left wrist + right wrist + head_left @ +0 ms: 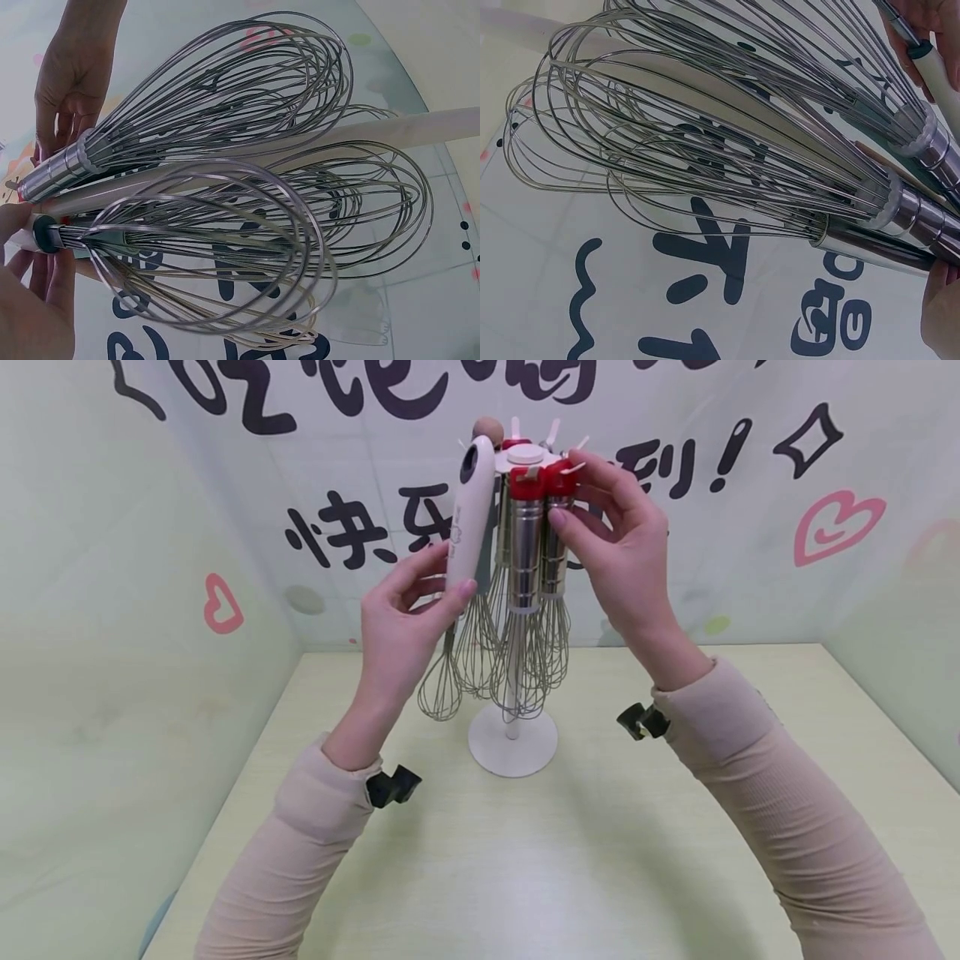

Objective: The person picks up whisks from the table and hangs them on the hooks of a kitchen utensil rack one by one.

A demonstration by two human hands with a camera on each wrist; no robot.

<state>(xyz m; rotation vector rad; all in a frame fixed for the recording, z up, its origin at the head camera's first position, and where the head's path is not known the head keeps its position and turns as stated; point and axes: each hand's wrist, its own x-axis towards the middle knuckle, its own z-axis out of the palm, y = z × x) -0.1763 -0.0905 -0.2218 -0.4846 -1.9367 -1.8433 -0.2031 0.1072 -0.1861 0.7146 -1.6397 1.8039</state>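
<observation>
My left hand (401, 622) grips the lower part of a whisk's white handle (467, 518); its small wire head (441, 689) points down, left of a white stand (480, 747). The thumb and fingers of my right hand (626, 543) pinch a steel-handled whisk (555, 560) near its red top, at the stand's hooked upper disc. Beside it hangs another steel-handled whisk (526, 547) with a red top. In the left wrist view, the white-handled whisk's wires (300, 247) lie nearest the camera. The right wrist view shows two steel collars (934, 150) close together.
More whisks hang behind, one with a round wooden end (488, 428). The stand's round base rests on a pale wooden table (510, 860). A printed backdrop (712, 577) with black characters and pink hearts rises behind and at both sides.
</observation>
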